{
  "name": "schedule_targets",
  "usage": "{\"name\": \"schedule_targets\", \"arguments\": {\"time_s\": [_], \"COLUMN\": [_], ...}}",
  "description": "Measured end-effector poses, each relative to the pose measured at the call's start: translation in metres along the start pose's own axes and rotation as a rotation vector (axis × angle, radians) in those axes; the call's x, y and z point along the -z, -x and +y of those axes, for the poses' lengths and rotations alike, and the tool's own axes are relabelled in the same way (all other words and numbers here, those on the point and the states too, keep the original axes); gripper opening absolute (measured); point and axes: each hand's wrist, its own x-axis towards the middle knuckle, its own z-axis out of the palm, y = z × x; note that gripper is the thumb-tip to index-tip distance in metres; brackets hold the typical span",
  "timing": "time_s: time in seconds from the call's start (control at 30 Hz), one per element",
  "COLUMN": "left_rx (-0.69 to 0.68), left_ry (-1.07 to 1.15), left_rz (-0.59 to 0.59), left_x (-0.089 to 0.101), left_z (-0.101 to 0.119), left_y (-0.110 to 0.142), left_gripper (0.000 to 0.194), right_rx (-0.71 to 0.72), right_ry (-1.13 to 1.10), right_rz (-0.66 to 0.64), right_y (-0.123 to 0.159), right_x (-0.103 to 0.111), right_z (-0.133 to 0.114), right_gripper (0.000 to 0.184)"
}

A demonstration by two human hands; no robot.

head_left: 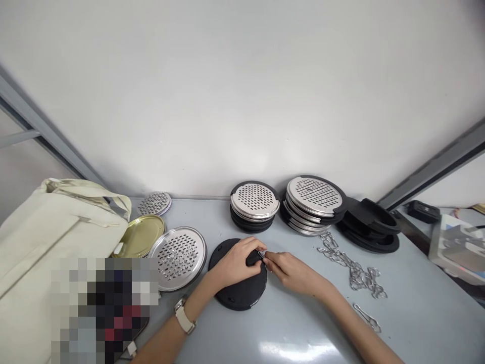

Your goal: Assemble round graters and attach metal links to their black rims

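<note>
Left hand (241, 259): black disc (242, 296) is partly covered, apparently for steadying; closure cannot be told.
Right hand (283, 268): metal piece (262, 254) is pinched at disc's far-right edge.

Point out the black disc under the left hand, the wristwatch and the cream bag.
Black disc (242, 292): head view, bare lower part of its face.
Wristwatch (185, 318): head view, on its pale strap.
Cream bag (43, 235): head view, on its fabric side.
</note>
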Motion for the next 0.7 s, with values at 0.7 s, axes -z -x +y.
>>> {"name": "schedule_targets", "arguments": {"time_s": [0.7], "left_rx": [0.012], "left_ry": [0.063], "left_rz": [-0.032], "left_x": [-0.0001], "left_z": [-0.0023], "left_y": [-0.0006], "left_gripper": [0.035], "right_rx": [0.006], "right_ry": [-0.007], "right_rz": [-0.001], "right_y": [-0.0001], "right_x": [0.0009], "right_z": [-0.0037], "right_gripper": [0.033]}}
